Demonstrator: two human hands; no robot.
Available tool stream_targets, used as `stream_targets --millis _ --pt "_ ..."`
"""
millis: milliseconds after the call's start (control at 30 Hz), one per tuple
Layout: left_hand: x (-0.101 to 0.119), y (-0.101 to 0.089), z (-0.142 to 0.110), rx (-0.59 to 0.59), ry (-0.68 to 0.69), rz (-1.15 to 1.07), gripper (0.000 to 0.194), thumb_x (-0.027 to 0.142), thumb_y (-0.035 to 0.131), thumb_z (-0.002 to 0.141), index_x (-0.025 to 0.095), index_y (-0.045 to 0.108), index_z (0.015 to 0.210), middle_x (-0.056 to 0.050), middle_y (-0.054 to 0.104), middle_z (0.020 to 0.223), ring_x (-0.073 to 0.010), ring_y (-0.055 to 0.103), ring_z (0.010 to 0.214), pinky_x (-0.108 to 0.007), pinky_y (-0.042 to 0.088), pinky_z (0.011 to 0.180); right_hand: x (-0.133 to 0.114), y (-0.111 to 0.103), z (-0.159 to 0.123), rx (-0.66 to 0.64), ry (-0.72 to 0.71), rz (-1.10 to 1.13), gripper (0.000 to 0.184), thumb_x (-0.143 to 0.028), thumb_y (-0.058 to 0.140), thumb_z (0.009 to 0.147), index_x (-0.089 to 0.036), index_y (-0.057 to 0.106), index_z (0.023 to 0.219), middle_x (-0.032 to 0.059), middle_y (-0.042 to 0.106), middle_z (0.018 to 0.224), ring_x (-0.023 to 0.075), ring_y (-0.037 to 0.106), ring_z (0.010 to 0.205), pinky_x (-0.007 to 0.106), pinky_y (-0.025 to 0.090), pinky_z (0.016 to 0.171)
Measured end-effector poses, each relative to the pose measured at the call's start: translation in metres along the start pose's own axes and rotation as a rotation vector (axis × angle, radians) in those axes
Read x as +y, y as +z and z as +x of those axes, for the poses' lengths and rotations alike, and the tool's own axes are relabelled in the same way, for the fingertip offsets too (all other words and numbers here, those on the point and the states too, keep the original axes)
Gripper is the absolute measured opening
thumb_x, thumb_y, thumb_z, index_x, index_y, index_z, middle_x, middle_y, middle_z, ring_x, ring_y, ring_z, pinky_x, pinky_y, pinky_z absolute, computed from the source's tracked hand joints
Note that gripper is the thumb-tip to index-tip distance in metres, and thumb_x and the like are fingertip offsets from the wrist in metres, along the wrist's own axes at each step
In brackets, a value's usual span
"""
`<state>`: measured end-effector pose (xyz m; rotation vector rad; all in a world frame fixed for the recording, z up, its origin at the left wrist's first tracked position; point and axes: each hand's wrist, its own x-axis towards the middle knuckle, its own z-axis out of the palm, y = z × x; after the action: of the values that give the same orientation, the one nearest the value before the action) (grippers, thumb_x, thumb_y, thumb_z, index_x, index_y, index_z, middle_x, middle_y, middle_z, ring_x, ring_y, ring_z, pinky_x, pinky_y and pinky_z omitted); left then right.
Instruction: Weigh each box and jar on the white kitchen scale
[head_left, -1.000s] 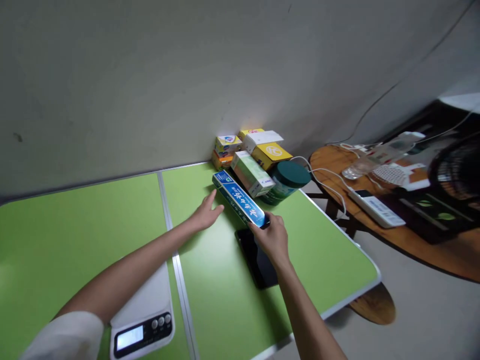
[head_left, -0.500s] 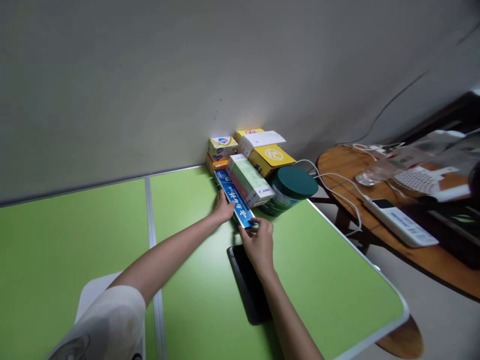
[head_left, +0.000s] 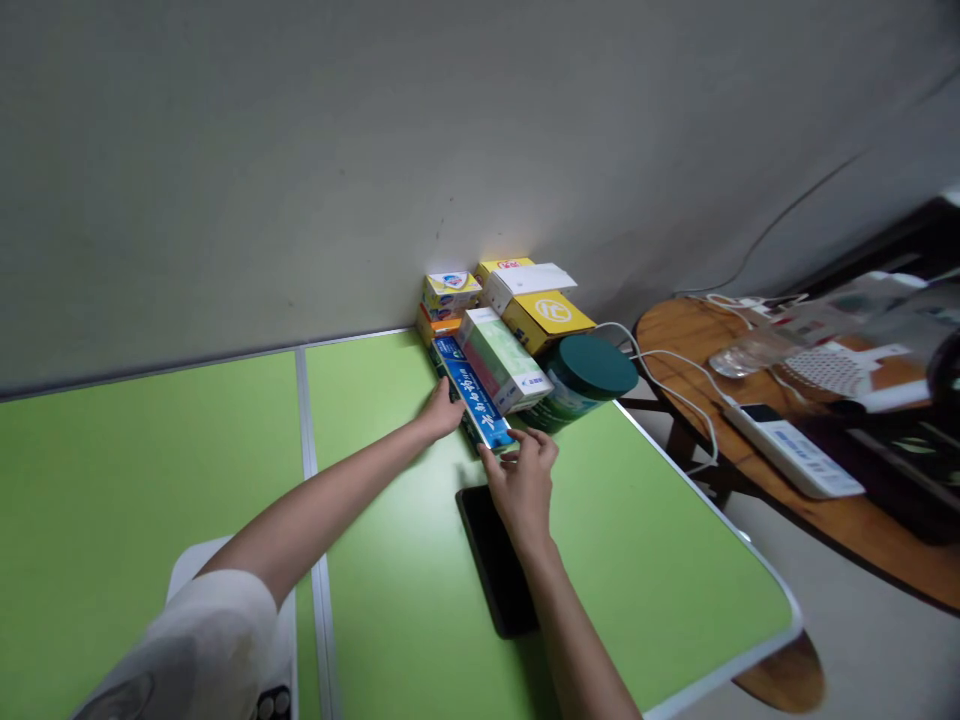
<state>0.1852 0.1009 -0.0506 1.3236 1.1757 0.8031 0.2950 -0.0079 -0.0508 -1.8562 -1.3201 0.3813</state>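
A long blue toothpaste box [head_left: 474,395] with white lettering lies on the green table, alongside a white, green and pink carton [head_left: 504,358]. My left hand [head_left: 440,412] holds the box's left side, fingertips partly hidden behind its edge. At the near end, my right hand [head_left: 523,490] grips the box between thumb and fingers. Under my right wrist lies a black phone [head_left: 495,560], partly covered. Beyond the box's far end, a yellow soap box [head_left: 451,296] sits on an orange box [head_left: 438,326].
A dark-green lidded tub [head_left: 592,368] stands right of the carton, with yellow boxes [head_left: 551,318] and a white box [head_left: 532,280] behind, near the wall. On the right, a wooden table [head_left: 675,330] carries cables, a white power strip [head_left: 795,450] and plastic items.
Both hands stay on the toothpaste box. My left hand has shifted slightly toward the box's outer side, and the right fingers have spread a little at the near end. The view has shifted slightly.
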Motion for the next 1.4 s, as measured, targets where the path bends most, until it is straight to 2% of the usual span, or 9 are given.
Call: stream_targets --millis 100,267,500,700,867,1033,1133,1233,1400 --pt "0.012 -0.035 -0.054 -0.088 -0.028 0.033 0.057 0.014 0.056 0.079 0.01 0.048 0.135 -0.017 0.044 0.146 -0.0292 0.04 0.136 -0.043 0.028 0.114 -0.029 -0.006 -0.021 -0.065 -0.125 0.045 0.027 -0.042 0.053 0.084 -0.018 0.055 0.095 0.0106 0.053 0.101 0.0178 0.055 0.068 0.034 0.05 0.062" --pt "0.015 -0.125 -0.199 -0.149 0.0 0.21 0.041 0.023 0.055 0.083 0.018 0.061 0.123 -0.01 0.06 0.132 -0.0246 0.055 0.123 -0.04 0.041 0.106 -0.093 0.011 -0.074 -0.679 -0.414 0.281 0.024 -0.033 0.042 0.095 -0.021 0.057 0.082 0.0039 0.059 0.082 0.0187 0.058 0.078 0.031 0.047 0.072" --pt "-0.046 -0.246 -0.361 0.511 -0.091 0.329 0.037 0.021 0.05 0.084 0.019 0.061 0.119 -0.011 0.059 0.131 -0.0224 0.051 0.125 -0.041 0.036 0.11 -0.186 0.077 -0.142 -1.314 -0.602 0.229 0.024 -0.028 0.043 0.094 -0.02 0.062 0.106 0.01 0.064 0.109 0.024 0.06 0.103 0.041 0.048 0.091" --pt "-0.105 -0.331 -0.422 1.148 0.039 0.246 0.039 0.021 0.052 0.08 0.02 0.057 0.119 -0.011 0.055 0.131 -0.024 0.047 0.128 -0.044 0.031 0.113 -0.268 0.175 -0.211 -1.572 -0.567 0.292 0.057 -0.021 0.063 0.079 -0.015 0.049 0.133 0.0143 0.061 0.125 0.0246 0.06 0.11 0.043 0.047 0.098" --pt "-0.119 -0.402 -0.45 1.609 -0.013 0.28 0.053 0.027 0.056 0.081 0.016 0.046 0.132 -0.016 0.036 0.148 -0.0246 0.029 0.141 -0.038 0.019 0.118 -0.329 0.263 -0.278 -1.617 -0.084 0.549 0.064 -0.019 0.069 0.069 -0.015 0.051 0.13 0.0175 0.058 0.13 0.0297 0.057 0.118 0.05 0.046 0.099" --pt "-0.134 -0.473 -0.465 1.669 -0.186 -0.002 0.053 0.036 0.045 0.09 0.013 0.042 0.137 -0.016 0.039 0.149 -0.0255 0.031 0.141 -0.037 0.02 0.117 -0.37 0.31 -0.324 -1.578 0.04 0.581 0.071 -0.018 0.067 0.068 -0.012 0.044 0.136 0.0183 0.046 0.143 0.0335 0.042 0.134 0.055 0.032 0.11" --pt "-0.143 -0.479 -0.461 1.563 -0.18 -0.061 0.049 0.039 0.038 0.093 0.01 0.053 0.129 -0.017 0.053 0.138 -0.027 0.046 0.131 -0.038 0.03 0.113 -0.378 0.316 -0.332 -1.572 0.058 0.62 0.07 -0.017 0.065 0.068 -0.016 0.046 0.136 0.0128 0.056 0.135 0.0315 0.047 0.13 0.055 0.032 0.111" --pt "-0.142 -0.446 -0.451 1.453 -0.165 -0.115 0.057 0.047 0.038 0.093 0.011 0.048 0.135 -0.015 0.048 0.144 -0.0268 0.041 0.135 -0.038 0.029 0.114 -0.371 0.297 -0.314 -1.516 0.065 0.653 0.074 -0.018 0.067 0.066 -0.02 0.046 0.137 0.0084 0.057 0.135 0.0306 0.048 0.129 0.055 0.032 0.111" --pt "-0.103 -0.344 -0.438 1.118 -0.041 -0.255 0.067 0.06 0.027 0.093 0.023 0.025 0.15 -0.003 0.027 0.157 -0.0216 0.022 0.145 -0.037 0.017 0.119 -0.322 0.189 -0.246 -1.436 0.018 0.614 0.075 -0.033 0.067 0.073 -0.027 0.041 0.142 0.0052 0.04 0.151 0.0314 0.041 0.135 0.054 0.036 0.108"
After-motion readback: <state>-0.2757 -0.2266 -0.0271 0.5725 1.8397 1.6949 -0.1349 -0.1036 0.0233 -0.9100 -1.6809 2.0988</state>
